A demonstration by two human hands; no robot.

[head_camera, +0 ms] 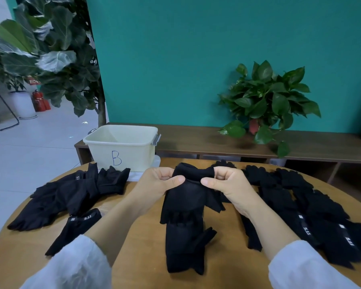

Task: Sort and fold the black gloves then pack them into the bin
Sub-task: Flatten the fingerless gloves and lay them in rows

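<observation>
Both hands, L point(157, 182) & R point(229, 182), pinch the cuff end of the glove pair point(186, 215) at table centre; bin point(121, 147) at 11 o'clock. Soft, light, floppy fabric, prob. doubled over. Grip at the cuffs.

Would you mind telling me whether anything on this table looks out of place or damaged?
Nothing stands out. Both hands, left hand and right hand, pinch the glove pair mid-fold; loose black gloves lie in untidy heaps either side, and the bin marked B stands upright.
</observation>
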